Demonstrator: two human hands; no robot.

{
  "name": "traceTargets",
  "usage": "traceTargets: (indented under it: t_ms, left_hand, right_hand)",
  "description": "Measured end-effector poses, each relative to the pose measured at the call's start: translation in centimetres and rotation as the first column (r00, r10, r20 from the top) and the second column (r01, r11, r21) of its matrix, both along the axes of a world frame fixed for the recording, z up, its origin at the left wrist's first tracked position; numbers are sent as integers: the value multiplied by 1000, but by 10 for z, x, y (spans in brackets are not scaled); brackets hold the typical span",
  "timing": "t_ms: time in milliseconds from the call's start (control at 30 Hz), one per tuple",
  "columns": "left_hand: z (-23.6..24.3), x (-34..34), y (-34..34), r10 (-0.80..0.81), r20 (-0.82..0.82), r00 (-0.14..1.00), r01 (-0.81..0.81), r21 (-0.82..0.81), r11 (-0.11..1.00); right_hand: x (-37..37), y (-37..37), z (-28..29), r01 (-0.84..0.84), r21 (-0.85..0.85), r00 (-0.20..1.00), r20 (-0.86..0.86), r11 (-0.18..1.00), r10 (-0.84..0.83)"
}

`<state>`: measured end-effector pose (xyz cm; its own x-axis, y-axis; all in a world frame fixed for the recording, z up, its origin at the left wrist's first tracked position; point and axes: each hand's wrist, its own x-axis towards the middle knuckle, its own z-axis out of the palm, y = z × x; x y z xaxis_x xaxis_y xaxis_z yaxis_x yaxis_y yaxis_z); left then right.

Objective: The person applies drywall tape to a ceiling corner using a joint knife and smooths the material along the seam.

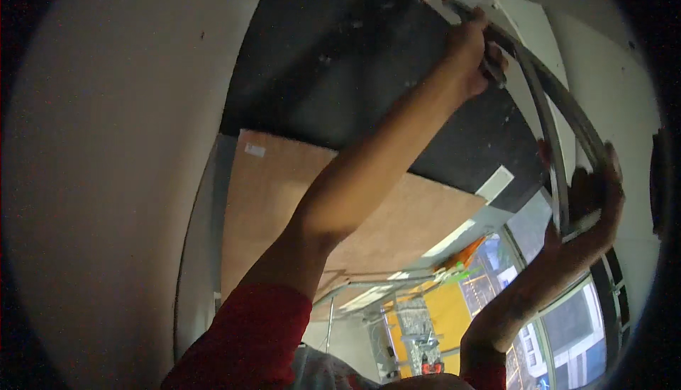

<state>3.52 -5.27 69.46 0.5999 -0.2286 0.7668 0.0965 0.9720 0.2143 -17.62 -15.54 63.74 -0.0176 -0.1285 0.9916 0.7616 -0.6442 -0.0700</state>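
Both of my arms reach up, in red short sleeves. A long grey metal channel [545, 117] with two raised edges runs from the upper middle down to the right. My left hand [467, 53] is closed at its upper part, and a small dark metal piece [494, 69] shows by the fingers; whether it belongs to the channel I cannot tell. My right hand [606, 198] wraps round the channel's lower end from beneath. That end looks cut square. Some of the right fingers are dark and partly hidden behind the metal.
Behind the arms are a black panel [319, 64] and a light brown board [266, 198]. A pale wall surface [106, 163] fills the left. Lower down are a metal rail [383, 283], a yellow panel [447, 312], a red object [431, 367] and windows [567, 333].
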Motion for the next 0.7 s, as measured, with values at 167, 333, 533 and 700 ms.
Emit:
traceTargets:
  t_ms: [167, 333, 533, 700]
  left_hand:
    - [7, -2, 6, -50, -101, 994, 46, -48, 998]
    - [10, 18, 8, 36, -10, 999, -37, -60, 997]
    - [-5, 16, 3, -18, -20, 1000, 18, -16, 1000]
    - [-8, -18, 5, -12, -12, 1000, 12, -18, 1000]
  right_hand:
    - [18, 20, 8, -235, 179, 968, -44, 955, 246]
    - [20, 35, 15, -359, 205, 929, -19, 910, 371]
    - [26, 28, 4, -364, 241, 917, -74, 900, 391]
    - [1, 18, -4, -218, 174, 975, 2, 960, 221]
